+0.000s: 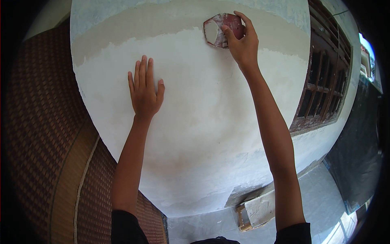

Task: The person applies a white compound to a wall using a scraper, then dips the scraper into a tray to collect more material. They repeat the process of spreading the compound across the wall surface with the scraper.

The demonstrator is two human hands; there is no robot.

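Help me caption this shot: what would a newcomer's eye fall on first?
Probably the pale-smeared, dark red tool in the right hand, high on the pale wall. Next, the left hand, spread open lower on that wall. The brown woven screen at far left also stands out.

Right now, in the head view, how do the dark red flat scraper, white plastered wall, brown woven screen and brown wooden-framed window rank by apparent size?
1. White plastered wall
2. Brown woven screen
3. Brown wooden-framed window
4. Dark red flat scraper, partly covered by the right hand
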